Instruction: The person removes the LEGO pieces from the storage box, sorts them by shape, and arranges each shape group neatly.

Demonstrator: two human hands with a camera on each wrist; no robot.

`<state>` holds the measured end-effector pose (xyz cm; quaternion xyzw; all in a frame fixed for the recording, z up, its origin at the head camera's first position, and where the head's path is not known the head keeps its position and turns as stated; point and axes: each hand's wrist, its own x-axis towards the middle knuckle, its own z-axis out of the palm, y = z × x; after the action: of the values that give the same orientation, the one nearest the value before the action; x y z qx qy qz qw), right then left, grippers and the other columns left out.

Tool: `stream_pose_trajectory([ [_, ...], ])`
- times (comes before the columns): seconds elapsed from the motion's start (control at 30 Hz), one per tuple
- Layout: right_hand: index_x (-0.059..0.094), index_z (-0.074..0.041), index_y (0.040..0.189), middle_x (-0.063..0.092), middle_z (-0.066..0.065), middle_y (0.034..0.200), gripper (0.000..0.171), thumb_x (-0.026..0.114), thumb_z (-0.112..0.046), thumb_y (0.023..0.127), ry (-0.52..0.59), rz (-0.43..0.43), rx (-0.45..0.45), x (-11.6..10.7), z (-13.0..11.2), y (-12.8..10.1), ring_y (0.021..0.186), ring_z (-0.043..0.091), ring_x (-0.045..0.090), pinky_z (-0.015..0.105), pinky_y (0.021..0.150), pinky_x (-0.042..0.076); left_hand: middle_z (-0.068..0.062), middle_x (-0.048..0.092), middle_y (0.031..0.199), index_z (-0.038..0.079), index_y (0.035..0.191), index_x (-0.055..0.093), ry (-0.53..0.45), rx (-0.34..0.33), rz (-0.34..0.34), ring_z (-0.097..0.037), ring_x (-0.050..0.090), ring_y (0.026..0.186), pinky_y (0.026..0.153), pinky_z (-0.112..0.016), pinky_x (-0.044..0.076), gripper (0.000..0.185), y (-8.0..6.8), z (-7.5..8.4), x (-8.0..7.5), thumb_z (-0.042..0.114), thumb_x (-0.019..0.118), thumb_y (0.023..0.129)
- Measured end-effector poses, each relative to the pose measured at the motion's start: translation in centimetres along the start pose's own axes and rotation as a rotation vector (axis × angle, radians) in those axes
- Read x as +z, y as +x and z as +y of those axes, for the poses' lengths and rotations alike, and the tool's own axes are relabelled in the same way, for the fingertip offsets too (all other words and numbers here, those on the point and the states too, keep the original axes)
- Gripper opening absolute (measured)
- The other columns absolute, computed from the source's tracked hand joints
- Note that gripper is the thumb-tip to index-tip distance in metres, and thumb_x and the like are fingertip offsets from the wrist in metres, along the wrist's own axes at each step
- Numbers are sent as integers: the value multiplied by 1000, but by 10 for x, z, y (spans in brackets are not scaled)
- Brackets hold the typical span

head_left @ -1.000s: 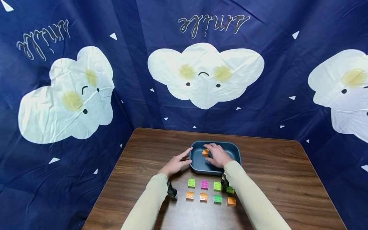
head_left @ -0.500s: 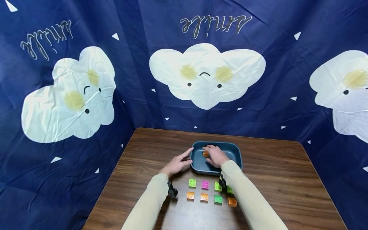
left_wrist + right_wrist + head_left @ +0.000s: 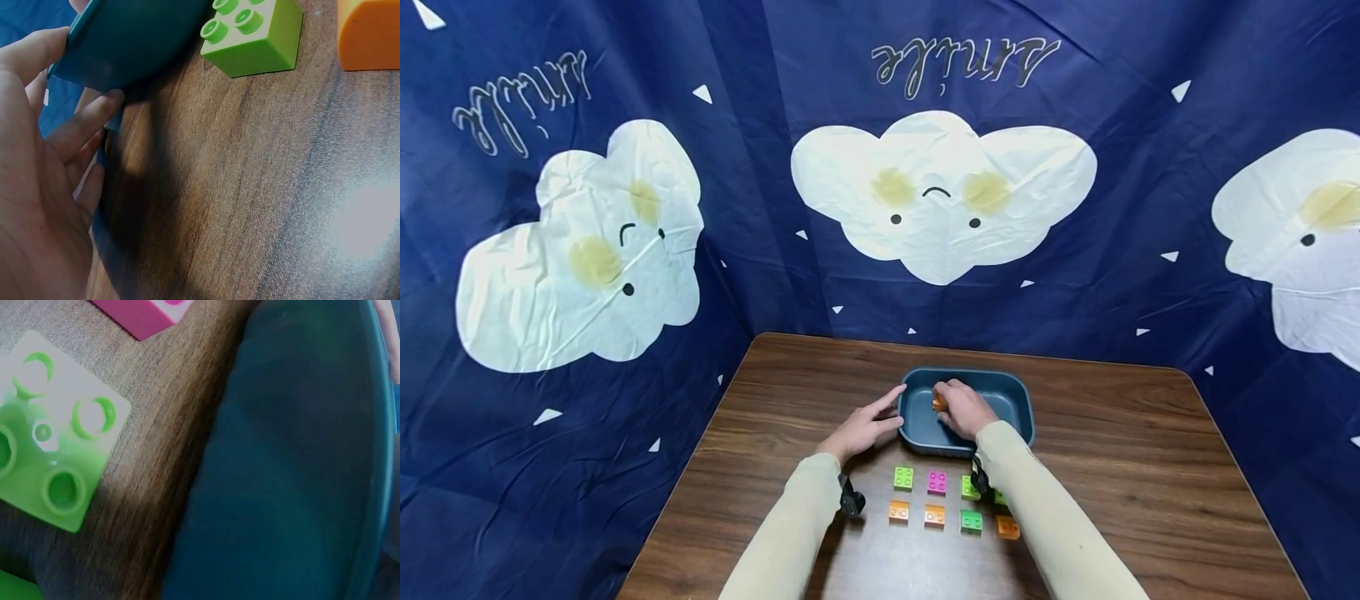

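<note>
Orange block (image 3: 937, 402) sits inside the teal tray (image 3: 1019, 406), gripped by the right hand (image 3: 964, 408) with curled fingers. Left hand (image 3: 862, 428), fingers straight, touches the tray's left edge.

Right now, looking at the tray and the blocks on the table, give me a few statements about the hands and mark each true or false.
1. The right hand is inside the teal tray, holding an orange block. True.
2. The left hand grips a pink block. False: it rests open against the tray's left side.
3. Loose blocks lie in two rows on the wooden table, nearer the person than the tray. True.
4. The tray is full of green blocks. False: only the orange block shows in it.
</note>
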<state>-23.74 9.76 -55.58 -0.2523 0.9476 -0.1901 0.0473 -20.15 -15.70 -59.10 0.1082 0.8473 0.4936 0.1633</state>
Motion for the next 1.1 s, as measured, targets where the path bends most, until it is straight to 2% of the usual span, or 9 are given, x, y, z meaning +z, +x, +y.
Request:
stream_pose_trajectory([
  [0.17,66,-12,106,62,4,96,24,82,-4,91,-5,9,-7,3,0,0,90,23,65,44,81,59,-4,61,151,58,159,33,-2,2,-2,-24,54,142,117,-55,41,61,-1,0,0,42,61,106],
  [0.33,66,-11,105,64,5,94,24,81,1,90,13,16,-5,5,1,-1,90,24,66,44,81,60,-4,60,151,59,158,34,6,-4,4,-23,54,142,118,-54,40,61,-2,1,0,42,62,106],
  [0.73,69,-7,117,63,9,103,27,79,-3,92,42,2,19,-3,5,-8,94,23,65,42,84,60,-5,58,153,58,159,32,7,-10,3,-24,52,143,118,-57,39,62,-2,3,-1,43,61,106],
  [1.1,69,-2,125,63,13,114,35,79,-7,92,105,70,3,-21,7,-19,98,25,64,44,88,59,-3,56,155,59,158,32,15,-19,-4,-23,51,144,120,-57,37,62,1,1,-1,47,62,105],
])
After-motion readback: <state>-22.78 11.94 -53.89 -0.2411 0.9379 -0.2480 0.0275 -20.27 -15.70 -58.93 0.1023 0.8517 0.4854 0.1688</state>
